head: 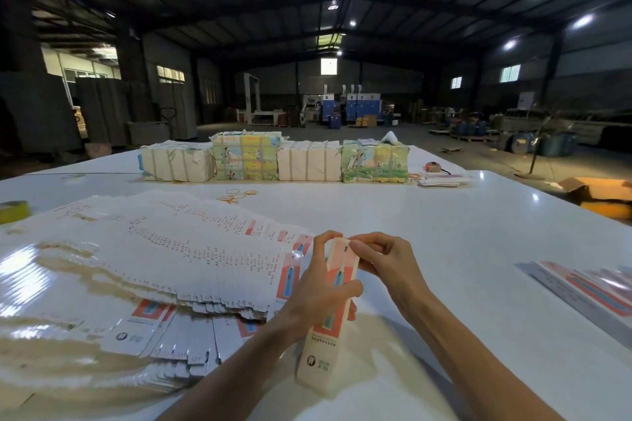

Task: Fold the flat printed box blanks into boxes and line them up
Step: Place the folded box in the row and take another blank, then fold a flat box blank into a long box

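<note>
A long narrow printed box [328,335], white with a salmon panel, stands tilted above the white table [444,232] in front of me. My left hand [316,287] grips its middle, fingers curled round the body. My right hand [383,260] pinches the flap at the box's far top end. To the left lies a wide fanned pile of flat box blanks [154,260], spread across the table. At the right edge a row of folded boxes [588,287] lies side by side.
Wrapped paper bundles [273,161] stand in a row at the table's far side, with a tape measure [432,166] and some flat blanks [441,180] beside them. A yellow tape roll [13,210] sits at the left edge. Beyond is a dim warehouse floor.
</note>
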The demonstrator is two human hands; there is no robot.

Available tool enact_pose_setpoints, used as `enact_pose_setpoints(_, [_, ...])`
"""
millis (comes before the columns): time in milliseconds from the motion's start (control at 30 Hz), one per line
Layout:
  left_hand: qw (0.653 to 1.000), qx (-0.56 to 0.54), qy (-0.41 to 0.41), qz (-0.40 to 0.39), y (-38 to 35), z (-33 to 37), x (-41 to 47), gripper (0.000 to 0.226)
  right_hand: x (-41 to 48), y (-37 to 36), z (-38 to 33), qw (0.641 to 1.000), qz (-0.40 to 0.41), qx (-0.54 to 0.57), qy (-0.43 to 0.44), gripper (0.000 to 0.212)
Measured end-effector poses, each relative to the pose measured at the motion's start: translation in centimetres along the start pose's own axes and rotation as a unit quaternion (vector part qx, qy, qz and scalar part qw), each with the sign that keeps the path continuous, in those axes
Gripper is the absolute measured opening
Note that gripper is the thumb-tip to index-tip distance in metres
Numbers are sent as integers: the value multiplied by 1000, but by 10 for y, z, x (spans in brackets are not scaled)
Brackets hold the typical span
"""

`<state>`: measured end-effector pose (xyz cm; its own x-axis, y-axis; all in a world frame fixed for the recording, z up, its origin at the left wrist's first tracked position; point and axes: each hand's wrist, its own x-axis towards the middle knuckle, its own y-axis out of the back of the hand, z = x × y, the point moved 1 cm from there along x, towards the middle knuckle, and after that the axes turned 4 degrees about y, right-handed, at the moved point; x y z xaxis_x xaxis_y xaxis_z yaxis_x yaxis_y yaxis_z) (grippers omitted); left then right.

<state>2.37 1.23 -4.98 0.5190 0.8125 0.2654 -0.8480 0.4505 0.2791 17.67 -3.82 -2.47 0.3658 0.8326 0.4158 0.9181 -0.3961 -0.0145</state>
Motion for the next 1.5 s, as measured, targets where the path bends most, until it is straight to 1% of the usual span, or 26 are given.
enact_pose_setpoints(100, [999, -33, 33, -27, -3, -3, 3, 83, 0, 2, 3, 1000, 15, 6, -5, 14])
enact_pose_setpoints(200, [996, -42, 67, -37, -5, -3, 3, 76, -2, 1, 6, 999, 25, -30, -12, 17])
enact_pose_setpoints(267, [996, -17, 92, -3, -4, 1, 3, 77, -4, -3, 5, 995, 14, -95, -7, 19])
enact_pose_setpoints(333, [989, -64, 129, 43, -1, 0, 6, 84, -6, -6, 0, 983, -4, -183, -4, 41])
enact_pose_setpoints(400, [973, -160, 151, 69, 5, 1, 10, 87, -10, -12, -11, 964, -51, -263, -6, 54])
enact_pose_setpoints(467, [960, -201, 161, 110, 9, 3, 11, 82, -15, -21, -20, 928, -139, -347, -7, 65])
enact_pose_setpoints(500, [950, -232, 167, 125, 9, 2, 11, 75, -18, -27, -22, 908, -184, -375, -11, 66])
enact_pose_setpoints(567, [912, -355, 174, 112, 5, 4, 11, 53, -25, -38, -27, 882, -245, -402, -18, 63])
enact_pose_setpoints(600, [889, -411, 179, 93, 4, 8, 9, 47, -29, -42, -27, 869, -251, -426, -20, 63])
enact_pose_setpoints(633, [872, -446, 183, 81, 4, 12, 7, 48, -31, -45, -26, 857, -239, -456, -17, 64])
enact_pose_setpoints(667, [868, -456, 180, 74, 5, 15, 7, 51, -34, -46, -25, 848, -214, -486, -7, 64])
enact_pose_setpoints(700, [878, -442, 176, 62, 6, 19, 5, 53, -37, -45, -24, 839, -188, -510, 1, 65])
enact_pose_setpoints(767, [921, -352, 166, 21, 6, 25, 3, 56, -43, -39, -20, 830, -161, -534, 4, 73])
enact_pose_setpoints(800, [953, -257, 161, 1, 7, 25, 3, 58, -45, -33, -18, 835, -158, -528, -5, 73])
enact_pose_setpoints(833, [980, -129, 150, -9, 8, 22, 5, 59, -44, -24, -17, 839, -156, -521, -14, 69])
enact_pose_setpoints(867, [993, 12, 121, 0, 12, 15, 10, 58, -42, -11, -16, 839, -149, -523, -22, 61])
enact_pose_setpoints(900, [986, 144, 77, 35, 20, 9, 13, 56, -38, 5, -15, 835, -135, -533, -30, 54])
enact_pose_setpoints(967, [938, 329, 25, 106, 38, -3, 17, 50, -27, 47, -15, 816, -96, -568, -47, 49])
enact_pose_setpoints(1033, [872, 470, 37, 133, 51, -11, 16, 46, -19, 93, -15, 792, -52, -604, -72, 48])
enact_pose_setpoints(1100, [807, 575, 62, 116, 59, -23, 16, 51, -18, 134, -16, 764, -9, -640, -84, 51])
enact_pose_setpoints(1133, [789, 601, 68, 107, 61, -26, 16, 55, -19, 151, -16, 746, 11, -660, -82, 51])
enact_pose_setpoints(1200, [780, 613, 68, 109, 65, -28, 17, 59, -23, 181, -14, 703, 47, -706, -72, 48])
enact_pose_setpoints(1267, [781, 609, 70, 115, 68, -28, 17, 59, -30, 203, -12, 643, 66, -759, -81, 41])
enact_pose_setpoints(1333, [782, 606, 89, 119, 71, -26, 16, 57, -38, 217, -9, 589, 64, -799, -103, 37])
enact_pose_setpoints(1433, [792, 585, 125, 120, 75, -23, 14, 59, -51, 227, -11, 534, 62, -835, -116, 38])
enact_pose_setpoints(1500, [806, 562, 144, 117, 79, -20, 15, 65, -56, 232, -13, 505, 69, -851, -124, 39])
